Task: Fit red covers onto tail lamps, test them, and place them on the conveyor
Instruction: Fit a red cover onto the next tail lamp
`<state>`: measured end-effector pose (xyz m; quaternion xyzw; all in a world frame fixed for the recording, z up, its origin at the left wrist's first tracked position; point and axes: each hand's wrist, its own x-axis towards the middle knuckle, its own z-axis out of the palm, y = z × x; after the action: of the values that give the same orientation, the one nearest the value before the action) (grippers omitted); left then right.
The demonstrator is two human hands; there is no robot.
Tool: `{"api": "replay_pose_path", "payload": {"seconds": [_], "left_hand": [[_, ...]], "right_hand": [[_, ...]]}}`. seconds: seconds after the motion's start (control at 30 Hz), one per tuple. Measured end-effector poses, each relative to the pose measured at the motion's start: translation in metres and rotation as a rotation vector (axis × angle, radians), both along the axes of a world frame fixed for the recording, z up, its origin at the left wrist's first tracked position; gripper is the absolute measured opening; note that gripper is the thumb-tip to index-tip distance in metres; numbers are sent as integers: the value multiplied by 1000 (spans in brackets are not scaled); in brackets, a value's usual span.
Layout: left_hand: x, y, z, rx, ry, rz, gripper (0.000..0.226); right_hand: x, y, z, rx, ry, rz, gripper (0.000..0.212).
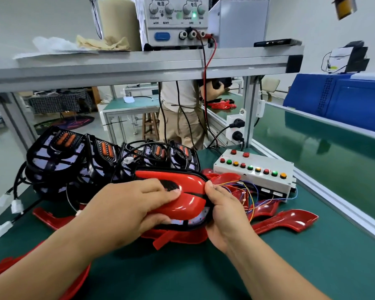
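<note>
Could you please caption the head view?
Left hand and right hand hold a red cover on a tail lamp.

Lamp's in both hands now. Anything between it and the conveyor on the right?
Yes. The button box, its loose coloured wires and a spare red cover lie on the table right of the lamp, and a metal rail edges the conveyor. Lifting the lamp over them looks feasible.

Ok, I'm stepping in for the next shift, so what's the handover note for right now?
Left hand grips the tail lamp, fingers pressing its red cover from above.
Right hand grips the lamp's right end.
Uncovered lamps piled back left; spare covers lie on the table; test box sits right.
Cover looks nearly seated.
To do: test, place on the conveyor, then the pile.
</note>
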<state>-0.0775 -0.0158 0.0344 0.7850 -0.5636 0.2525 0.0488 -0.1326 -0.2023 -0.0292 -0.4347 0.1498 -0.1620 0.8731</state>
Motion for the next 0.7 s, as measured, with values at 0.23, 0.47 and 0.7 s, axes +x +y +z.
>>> {"api": "replay_pose_path", "payload": {"seconds": [0.23,0.47,0.7], "left_hand": [[-4,0,-26,-92,0,-49,41],[-10,-1,-50,-206,-35,-9,39],[-18,-4,-60,-298,-14,59,40]], "right_hand": [[-3,2,1,-24,46,19,27],[-3,2,2,-17,60,33,28],[-3,2,2,-18,63,49,29]]}}
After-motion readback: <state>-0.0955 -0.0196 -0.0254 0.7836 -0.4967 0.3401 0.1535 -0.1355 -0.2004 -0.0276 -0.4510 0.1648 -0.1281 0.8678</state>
